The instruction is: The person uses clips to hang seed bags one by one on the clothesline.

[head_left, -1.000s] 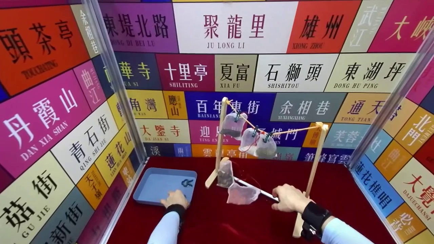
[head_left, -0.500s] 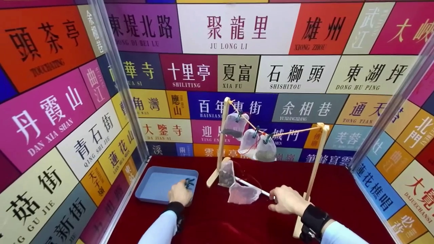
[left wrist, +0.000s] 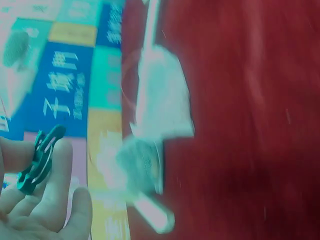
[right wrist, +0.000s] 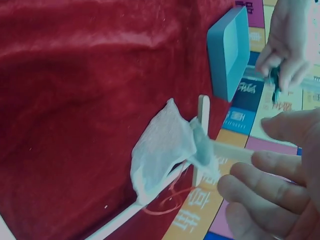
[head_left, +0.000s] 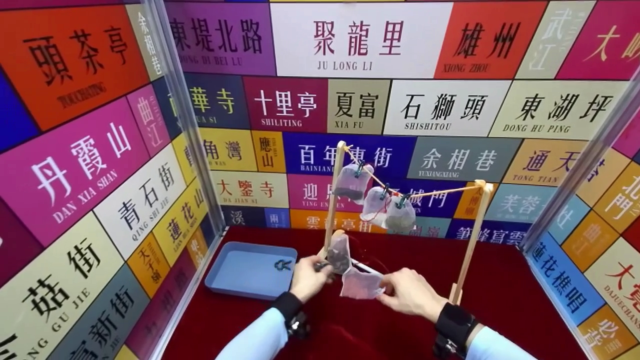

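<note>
My left hand pinches a dark green plastic clip between thumb and fingers. It is just left of a small white mesh bag with greyish contents. A second, paler mesh bag lies beside that one on the red cloth, a thin red string near it. My right hand is at the paler bag's right edge in the head view. Its fingers look spread and relaxed in the right wrist view, with nothing between them. A white rod passes behind the bags and my right hand partly hides it.
Two wooden posts, left and right, carry a sagging cord. Three mesh bags hang from it by green clips. A blue tray with more green clips stands left. Printed panels surround the red cloth.
My left hand has left the blue tray with a clip and come right, up to the mesh bags. My right hand has moved left along the rod to the paler bag.
</note>
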Motion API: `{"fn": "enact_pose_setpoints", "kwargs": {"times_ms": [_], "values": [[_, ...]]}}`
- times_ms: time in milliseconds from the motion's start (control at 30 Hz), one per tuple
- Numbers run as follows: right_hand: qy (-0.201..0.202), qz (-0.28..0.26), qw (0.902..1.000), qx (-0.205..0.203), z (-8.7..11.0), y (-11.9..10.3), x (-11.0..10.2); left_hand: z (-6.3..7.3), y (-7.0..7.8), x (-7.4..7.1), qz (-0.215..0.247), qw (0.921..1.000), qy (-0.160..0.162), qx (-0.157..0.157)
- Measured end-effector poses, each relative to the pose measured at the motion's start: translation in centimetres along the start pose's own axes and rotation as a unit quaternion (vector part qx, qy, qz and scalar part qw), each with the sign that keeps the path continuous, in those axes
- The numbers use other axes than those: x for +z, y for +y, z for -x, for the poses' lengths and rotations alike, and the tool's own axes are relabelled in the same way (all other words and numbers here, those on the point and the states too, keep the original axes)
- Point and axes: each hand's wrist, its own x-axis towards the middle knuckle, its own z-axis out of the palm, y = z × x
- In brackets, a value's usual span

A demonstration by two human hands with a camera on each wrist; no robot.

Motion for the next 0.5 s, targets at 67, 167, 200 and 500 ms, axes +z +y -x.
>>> {"fn": "enact_pose_setpoints", "kwargs": {"times_ms": [67,167,200,500], "values": [[0.017,-0.006,0.9998,-0.012,-0.2,-0.4,0.3,0.5,1.0,1.0,0.049,0.9981,-0.031,-0.023],[0.028,-0.015,0.9990,-0.029,-0.5,-0.8,0.9,1.5,2.0,2.4,0.135,0.9853,-0.085,-0.062],[0.026,-0.019,0.9989,-0.034,-0.6,-0.9,1.1,1.8,2.2,2.8,0.166,0.9777,-0.104,-0.077],[0.041,0.001,0.9966,-0.071,-0.3,-0.6,1.8,3.1,2.5,5.1,0.254,0.9369,-0.192,-0.144]]}}
